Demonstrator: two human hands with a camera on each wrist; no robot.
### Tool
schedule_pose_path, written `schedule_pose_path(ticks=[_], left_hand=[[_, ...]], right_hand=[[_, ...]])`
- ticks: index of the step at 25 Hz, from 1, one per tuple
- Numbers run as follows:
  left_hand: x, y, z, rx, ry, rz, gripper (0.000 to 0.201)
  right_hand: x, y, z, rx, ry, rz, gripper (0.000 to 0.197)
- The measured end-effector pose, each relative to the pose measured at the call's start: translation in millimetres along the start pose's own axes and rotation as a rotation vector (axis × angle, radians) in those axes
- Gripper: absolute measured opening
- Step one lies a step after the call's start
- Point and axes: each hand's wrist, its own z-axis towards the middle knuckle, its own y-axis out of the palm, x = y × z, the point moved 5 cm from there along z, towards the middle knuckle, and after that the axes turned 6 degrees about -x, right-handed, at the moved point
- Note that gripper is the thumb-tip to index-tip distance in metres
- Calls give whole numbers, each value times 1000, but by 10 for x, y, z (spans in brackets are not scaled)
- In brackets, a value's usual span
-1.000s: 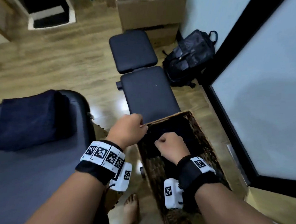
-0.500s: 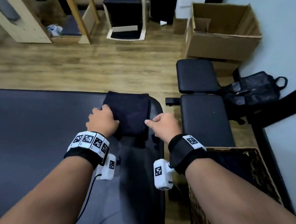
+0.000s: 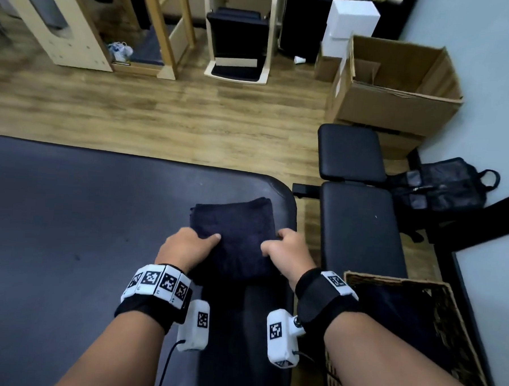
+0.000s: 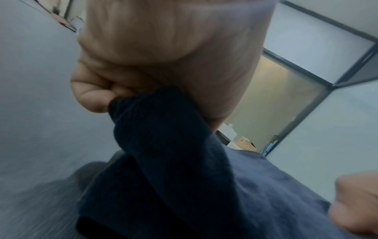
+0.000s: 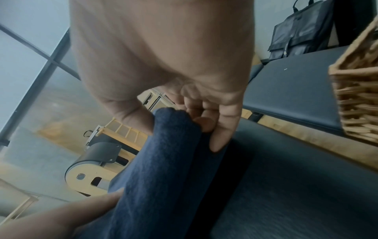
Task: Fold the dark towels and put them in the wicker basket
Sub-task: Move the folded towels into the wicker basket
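A folded dark navy towel (image 3: 239, 233) lies near the right end of the padded black table (image 3: 68, 227). My left hand (image 3: 185, 246) grips its near left edge, thumb on top and fingers curled under the cloth (image 4: 163, 145). My right hand (image 3: 285, 250) pinches the near right edge between thumb and fingers, the towel (image 5: 163, 161) raised off the table there. The wicker basket (image 3: 447, 309) stands on the floor at the lower right with dark cloth inside it.
A black padded bench (image 3: 360, 225) stands right of the table, just beyond the basket. A black backpack (image 3: 445, 188) leans on the wall. An open cardboard box (image 3: 394, 91), white boxes and wooden frames line the far side of the wood floor.
One second ago both hands were over the basket. They swung left to the table and took hold of the folded towel, whose near edge is now drawn closer and lifted.
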Motion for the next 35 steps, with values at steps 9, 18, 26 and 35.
schedule_pose_path(ticks=[9, 18, 26, 35], left_hand=[[-89, 75, -428, 25, -15, 97, 59], [444, 174, -719, -196, 136, -31, 64], [1737, 1595, -1223, -786, 263, -227, 51], [2563, 3689, -1642, -808, 625, 383, 37]], right_hand=[[9, 81, -248, -157, -103, 44, 35], [123, -461, -745, -177, -199, 561, 41], [1218, -1775, -1435, 136, -214, 899, 49], [3435, -2157, -2116, 623, 291, 1018, 44]])
